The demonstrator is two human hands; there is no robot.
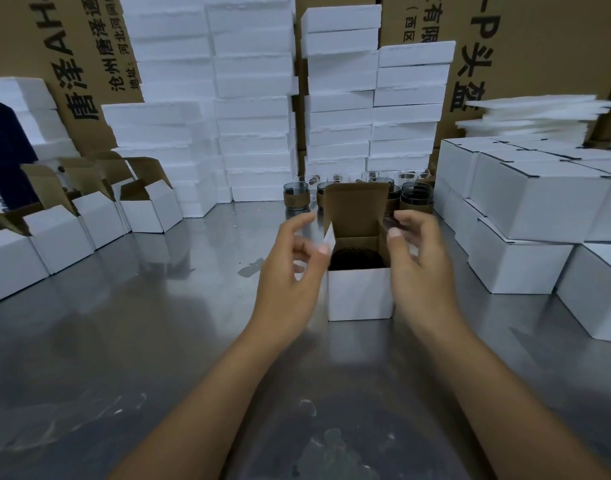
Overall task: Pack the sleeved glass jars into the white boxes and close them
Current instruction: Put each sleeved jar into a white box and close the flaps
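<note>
The white box (359, 292) stands at centre frame on the steel table (158, 341), with a sleeved jar (356, 261) sitting dark and low inside it. My left hand (290, 265) and right hand (418, 258) flank the box, fingers loose and apart, gripping nothing. One thumb is at the left flap (330, 237), the other at the right flap (383, 225). I should press both flaps flat over the jar first, then bring the rear lid (356, 202) forward and tuck it squarely.
</note>
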